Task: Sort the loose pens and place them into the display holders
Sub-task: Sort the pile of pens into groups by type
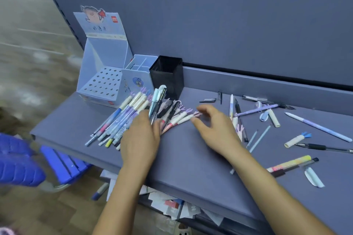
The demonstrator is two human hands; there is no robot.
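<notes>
Loose pens with pastel barrels and cream caps lie in a fanned bunch (126, 120) on the left part of a grey-blue shelf (181, 158), their tips spreading toward twelve and two o'clock. The left hand (141, 135) lies palm down on the near end of this bunch, its fingers curled down over the barrels and its thumb closing on a few darker pens, so that a teal-capped pen (155, 101) stands up toward twelve o'clock from between thumb and forefinger. At three o'clock of it the right hand (215, 128) hovers low over the shelf, fingers spread and loosely bent, holding nothing; its thumb tip is just beside the fringed end of a white-capped pen, and whether they touch cannot be told. At eleven o'clock of the bunch stands a pale blue cardboard display box with a hole-punched deck (103, 82), next to it a light blue divided holder (139, 74), then a black mesh cup (167, 74). More pens lie scattered at three o'clock beyond the right hand: a lilac pen (257, 109), a long white and lilac pen (317, 127), a black pen (321, 147) and a yellow marker (290, 163).
</notes>
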